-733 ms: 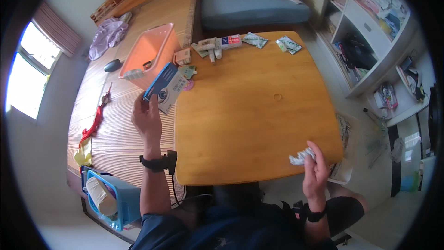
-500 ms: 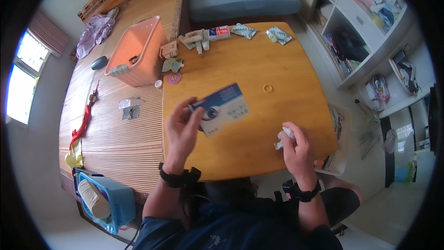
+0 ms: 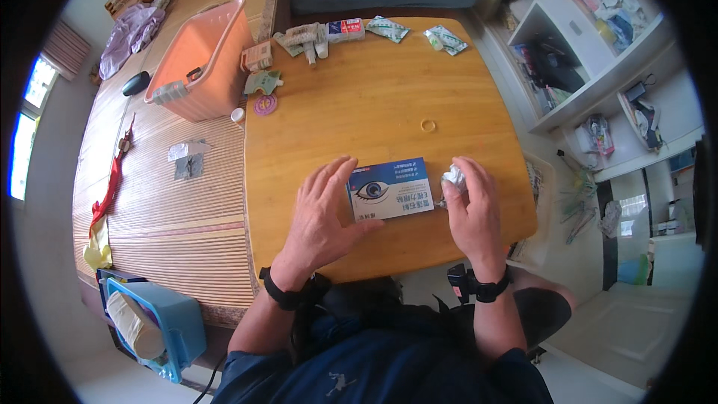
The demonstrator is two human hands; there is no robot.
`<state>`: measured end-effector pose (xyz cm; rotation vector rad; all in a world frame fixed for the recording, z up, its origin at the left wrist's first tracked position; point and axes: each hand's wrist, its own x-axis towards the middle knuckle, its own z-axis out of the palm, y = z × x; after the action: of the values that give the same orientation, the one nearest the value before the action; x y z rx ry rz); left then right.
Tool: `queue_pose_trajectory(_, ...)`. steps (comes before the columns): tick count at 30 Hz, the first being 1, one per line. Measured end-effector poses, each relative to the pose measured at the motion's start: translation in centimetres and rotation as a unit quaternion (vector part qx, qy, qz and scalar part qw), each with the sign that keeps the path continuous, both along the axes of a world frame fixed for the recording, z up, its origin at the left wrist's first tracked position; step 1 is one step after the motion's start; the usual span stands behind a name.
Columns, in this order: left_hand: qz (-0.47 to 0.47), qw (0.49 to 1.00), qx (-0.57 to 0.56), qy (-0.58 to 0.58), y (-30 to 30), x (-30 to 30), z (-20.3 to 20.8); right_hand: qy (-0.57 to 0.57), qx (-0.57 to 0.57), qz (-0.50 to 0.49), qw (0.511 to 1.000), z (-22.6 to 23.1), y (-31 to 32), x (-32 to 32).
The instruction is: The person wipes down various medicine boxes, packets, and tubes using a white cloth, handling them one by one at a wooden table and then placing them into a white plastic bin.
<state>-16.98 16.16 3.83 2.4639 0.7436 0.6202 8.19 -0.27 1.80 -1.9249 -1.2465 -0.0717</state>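
A blue and white flat box point(image 3: 393, 191) with a picture of an eye lies on the wooden table point(image 3: 374, 112), close to its front edge. At the box's left end is my left hand point(image 3: 320, 213), open, with its fingers apart and the thumb along the box's lower corner; I cannot tell whether it touches. My right hand point(image 3: 476, 213), to the right of the box, has its thumb and fingers closed around a crumpled white tissue point(image 3: 453, 178). A yellow ring-shaped band point(image 3: 428, 126) rests farther back on the table.
Along the far edge lie small packets point(image 3: 387, 28), tubes point(image 3: 310, 49) and a small box point(image 3: 345, 29). At the table's left stand a pink plastic bin point(image 3: 198, 67) and a white cap point(image 3: 238, 115). A blue bin point(image 3: 172, 329) is at lower left, open shelves point(image 3: 591, 60) at right.
The box, held up and tilted in my left hand before, now lies on the table, and that hand has let go. My right hand keeps the tissue and has moved up slightly.
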Motion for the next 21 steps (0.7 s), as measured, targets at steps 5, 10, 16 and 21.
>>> queue_pose_trajectory(5, -0.028, 0.998, -0.053, 0.021, -0.2, -0.6, -0.7, -0.095, -0.090, -0.011, 0.991, 0.0, -0.8, -1.1)
queue_pose_trajectory(10, -0.071, 0.994, -0.084, 0.010, -1.5, -0.1, -0.7, -0.003, -0.053, -0.052, 0.997, -0.2, -3.6, -1.3)
queue_pose_trajectory(16, -0.086, 0.993, -0.067, -0.044, -4.2, 1.3, -2.1, 0.004, 0.048, -0.004, 0.999, 2.7, -4.8, -4.4)
queue_pose_trajectory(21, -0.080, 0.994, -0.038, -0.066, -5.3, 1.8, -2.8, -0.111, -0.019, 0.090, 0.990, 1.6, -2.3, -8.6)
